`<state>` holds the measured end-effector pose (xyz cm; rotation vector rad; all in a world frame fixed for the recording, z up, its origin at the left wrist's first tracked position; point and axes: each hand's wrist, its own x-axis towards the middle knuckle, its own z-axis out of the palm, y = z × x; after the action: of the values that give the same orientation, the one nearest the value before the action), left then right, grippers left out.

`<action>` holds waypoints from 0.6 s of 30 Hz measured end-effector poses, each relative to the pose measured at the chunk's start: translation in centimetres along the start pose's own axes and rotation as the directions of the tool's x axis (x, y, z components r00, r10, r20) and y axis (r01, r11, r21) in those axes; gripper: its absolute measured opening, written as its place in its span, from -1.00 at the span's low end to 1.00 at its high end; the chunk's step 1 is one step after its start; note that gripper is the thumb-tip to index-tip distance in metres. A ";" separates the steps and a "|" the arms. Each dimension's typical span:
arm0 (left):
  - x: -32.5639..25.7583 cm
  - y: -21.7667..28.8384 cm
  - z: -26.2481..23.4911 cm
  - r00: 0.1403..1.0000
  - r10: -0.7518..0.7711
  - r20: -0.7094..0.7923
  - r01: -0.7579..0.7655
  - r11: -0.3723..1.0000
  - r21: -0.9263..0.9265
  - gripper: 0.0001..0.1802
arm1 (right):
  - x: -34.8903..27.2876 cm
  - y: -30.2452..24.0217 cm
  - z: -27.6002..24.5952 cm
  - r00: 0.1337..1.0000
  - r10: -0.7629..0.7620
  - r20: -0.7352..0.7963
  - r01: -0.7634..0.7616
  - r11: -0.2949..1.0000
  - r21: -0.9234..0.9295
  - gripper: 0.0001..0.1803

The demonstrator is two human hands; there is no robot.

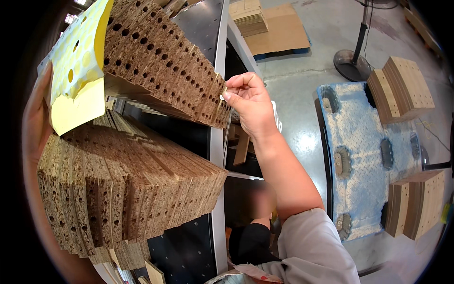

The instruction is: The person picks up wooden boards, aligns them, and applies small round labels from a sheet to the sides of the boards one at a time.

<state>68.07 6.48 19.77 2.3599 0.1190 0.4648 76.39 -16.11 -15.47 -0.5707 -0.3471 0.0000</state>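
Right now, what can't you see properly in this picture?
- Small pale thing pinched in the right hand: too small to tell what it is.
- Left hand: mostly hidden behind the yellow sheet and the dark picture edge.
- How deep the holes go in the upper board stack: too small and dark.
- Lower board stack: its bottom is cut off by the rim.
- The person below: blurred, half hidden by the sleeve.

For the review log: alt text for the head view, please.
The right hand pinches a small metal piece against the edge of a stack of drilled particle boards. The left hand steadies a yellow perforated sheet beside a lower board stack.
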 end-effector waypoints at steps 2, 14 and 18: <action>0.0 0.1 0.0 1.000 0.005 0.008 -0.005 1.000 0.000 -0.50 | 0.0 0.0 0.1 1.000 -0.019 0.014 0.021 0.996 -0.081 -0.78; -0.2 0.8 0.4 0.999 0.018 0.050 -0.018 1.000 0.003 -0.48 | 0.7 -0.5 -0.2 0.934 -0.277 0.227 0.358 0.755 -0.549 -0.81; -0.4 0.9 0.6 0.998 0.018 0.066 -0.018 1.000 0.003 -0.48 | 0.8 -1.1 0.0 0.907 -0.304 0.292 0.421 0.668 -0.614 -0.80</action>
<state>67.88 5.35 19.87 2.3790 0.0682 0.3957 77.07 -16.91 -14.64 -1.2186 -0.6317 -0.4943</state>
